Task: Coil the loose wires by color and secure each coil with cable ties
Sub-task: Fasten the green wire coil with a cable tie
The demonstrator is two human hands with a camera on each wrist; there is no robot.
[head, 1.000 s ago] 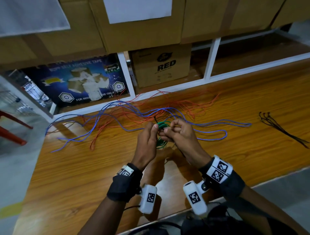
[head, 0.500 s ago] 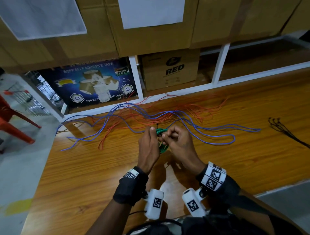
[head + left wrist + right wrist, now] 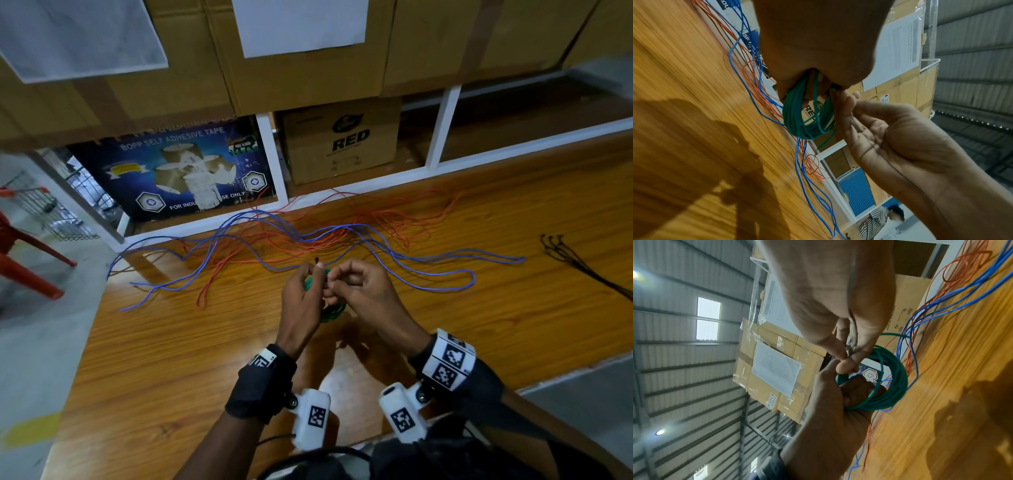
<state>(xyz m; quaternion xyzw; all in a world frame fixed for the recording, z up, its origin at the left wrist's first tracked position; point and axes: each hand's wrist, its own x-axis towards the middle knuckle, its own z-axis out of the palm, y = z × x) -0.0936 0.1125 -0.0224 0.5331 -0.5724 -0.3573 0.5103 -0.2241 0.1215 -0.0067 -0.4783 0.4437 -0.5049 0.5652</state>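
A small coil of green wire point(image 3: 807, 116) hangs above the wooden table point(image 3: 171, 359), gripped at its top by my left hand point(image 3: 313, 277). My right hand point(image 3: 337, 281) meets it there and pinches a thin black cable tie point(image 3: 851, 305) against the coil point(image 3: 894, 386). The tie's tail runs back along my right palm. Its tip point(image 3: 317, 261) pokes up above my left thumb. Loose blue wires point(image 3: 428, 270) and orange wires point(image 3: 387, 222) lie tangled on the table behind my hands.
A bundle of spare black cable ties point(image 3: 579, 265) lies on the table to the right. Behind the wires runs a white shelf frame with a cardboard box marked RED point(image 3: 346, 140) and a blue tape carton point(image 3: 178, 168). A red chair point(image 3: 20, 270) stands off the table's left end.
Both hands stay together on the green coil, with only small finger shifts on the tie. The head view has tilted slightly, so the scene sits lower in frame.
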